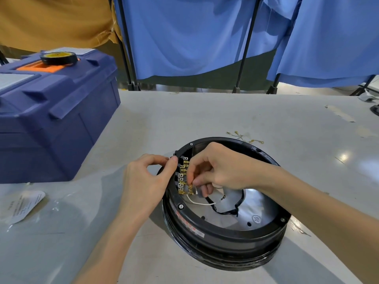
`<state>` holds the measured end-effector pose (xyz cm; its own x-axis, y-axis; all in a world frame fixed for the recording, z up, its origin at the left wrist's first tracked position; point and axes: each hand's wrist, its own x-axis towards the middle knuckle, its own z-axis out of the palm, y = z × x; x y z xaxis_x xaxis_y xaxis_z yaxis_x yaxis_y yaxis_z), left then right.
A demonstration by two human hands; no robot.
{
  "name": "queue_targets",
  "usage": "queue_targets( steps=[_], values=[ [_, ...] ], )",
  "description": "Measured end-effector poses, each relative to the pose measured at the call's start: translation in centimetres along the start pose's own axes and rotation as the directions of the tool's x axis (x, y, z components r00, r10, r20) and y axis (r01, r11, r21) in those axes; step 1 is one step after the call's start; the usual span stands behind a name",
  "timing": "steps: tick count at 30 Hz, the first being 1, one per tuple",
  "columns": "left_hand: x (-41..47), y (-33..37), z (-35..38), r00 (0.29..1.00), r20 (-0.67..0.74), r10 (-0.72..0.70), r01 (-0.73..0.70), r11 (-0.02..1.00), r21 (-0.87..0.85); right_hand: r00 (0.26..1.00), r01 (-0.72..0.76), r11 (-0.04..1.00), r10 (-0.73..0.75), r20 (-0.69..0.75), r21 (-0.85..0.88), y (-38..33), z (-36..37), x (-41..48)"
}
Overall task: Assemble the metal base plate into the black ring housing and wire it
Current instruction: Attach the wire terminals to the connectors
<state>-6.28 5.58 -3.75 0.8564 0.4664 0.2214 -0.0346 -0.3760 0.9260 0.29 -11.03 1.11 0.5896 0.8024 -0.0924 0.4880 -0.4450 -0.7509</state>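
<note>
Tabletop: right grip pinches terminal inside housing.

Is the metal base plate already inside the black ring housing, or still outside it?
Inside. The shiny metal base plate lies at the bottom of the black ring housing, enclosed all round by its wall.

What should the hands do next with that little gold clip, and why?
Probably push the gold connector pinched by the right hand onto a tab of the terminal strip. It sits just beside the strip, a white wire lies loose, and the left hand holds the black ring housing rim.
</note>
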Motion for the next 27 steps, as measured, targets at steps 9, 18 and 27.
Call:
queue_targets(
  steps=[9, 18, 27],
  values=[
    [0.1, 0.0, 0.0, 0.998, -0.058, 0.039, -0.034, 0.995, 0.09, 0.995, -0.027, 0.999, 0.03, -0.094, 0.031, 0.2, 0.3, 0.2],
    [0.2, 0.2, 0.0, 0.992, -0.1, 0.082, -0.055, 0.969, 0.242, 0.993, 0.016, 0.998, -0.01, -0.115, 0.055, -0.2, 0.5, -0.5],
    [0.2, -0.1, -0.1, 0.993, -0.054, 0.106, -0.095, 0.979, 0.178, 0.982, -0.017, 0.995, 0.035, -0.184, 0.097, 0.4, 1.3, -0.6]
  ],
)
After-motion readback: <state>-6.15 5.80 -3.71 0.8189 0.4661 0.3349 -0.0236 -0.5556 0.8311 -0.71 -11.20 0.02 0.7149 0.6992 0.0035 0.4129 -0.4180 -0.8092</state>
